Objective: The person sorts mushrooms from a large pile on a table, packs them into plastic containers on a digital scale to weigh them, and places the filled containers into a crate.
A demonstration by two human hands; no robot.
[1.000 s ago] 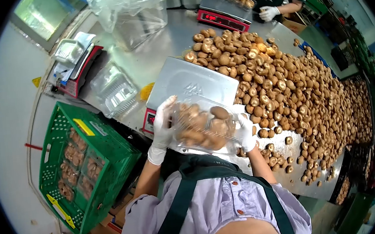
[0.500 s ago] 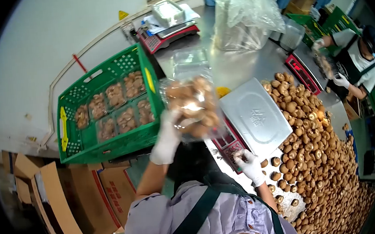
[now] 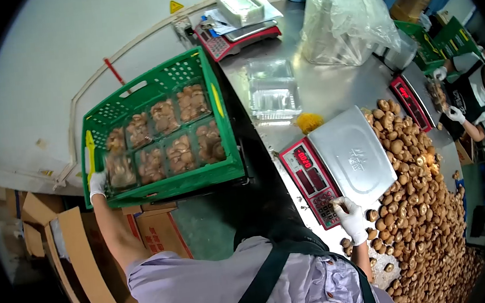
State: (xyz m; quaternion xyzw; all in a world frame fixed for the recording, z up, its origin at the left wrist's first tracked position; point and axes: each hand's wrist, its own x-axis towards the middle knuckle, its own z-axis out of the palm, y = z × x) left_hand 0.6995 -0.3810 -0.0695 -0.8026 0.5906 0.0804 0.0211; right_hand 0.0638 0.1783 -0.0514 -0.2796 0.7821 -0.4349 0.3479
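Note:
My left hand (image 3: 97,184), in a white glove, is at the near left corner of the green crate (image 3: 193,182). Its fingers are closed at the left edge of a clear pack of mushrooms (image 3: 121,171) inside that corner; part of the grip is hidden. Two rows of similar mushroom packs (image 3: 180,154) fill the crate beside it. My right hand (image 3: 350,220), also gloved, is over the near edge of the red scale (image 3: 310,181), by its keypad and metal pan (image 3: 354,159). Thumb and forefinger curl together; whatever they may pinch cannot be made out.
Loose mushrooms (image 3: 416,194) are heaped to the right of the scale. Clear plastic trays (image 3: 274,94) and a yellow scrubber (image 3: 310,122) lie behind it. A second scale (image 3: 238,41) carries stacked trays. Open cardboard boxes (image 3: 85,263) stand lower left. A co-worker (image 3: 474,96) handles a pack at right.
My left hand has carried the mushroom pack from beside the scale leftward into the crate's near left corner. My right hand stays by the scale. The view has shifted.

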